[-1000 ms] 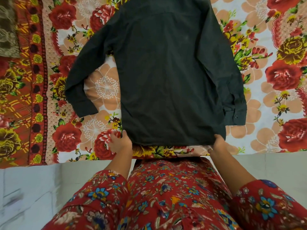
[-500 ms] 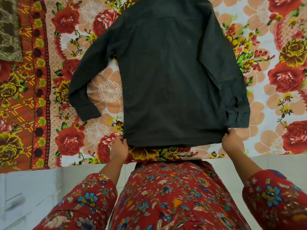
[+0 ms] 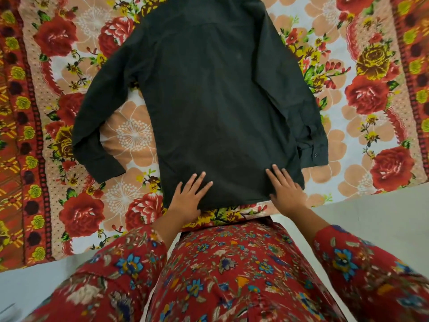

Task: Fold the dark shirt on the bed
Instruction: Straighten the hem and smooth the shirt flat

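The dark shirt [image 3: 213, 101] lay spread flat on the bed [image 3: 371, 94], its hem at the near edge. The left hand [image 3: 188, 198] and then the right hand [image 3: 284, 194] pressed on the hem with straight fingers, gripping nothing. The step looked like smoothing, and the next move likely called for folding a sleeve inward.

I could not see the collar of the dark shirt [image 3: 213, 101]: the picture's top edge cut it off, along with the far part of the bed [image 3: 371, 159], whose flowered sheet also ran out of view at both sides. The shirt's underside was hidden from me. The person's left hand [image 3: 188, 198] and right hand [image 3: 286, 190] covered stretches of hem by the bed's near edge. The patterned clothing [image 3: 232, 275] blurred toward the bottom edge.
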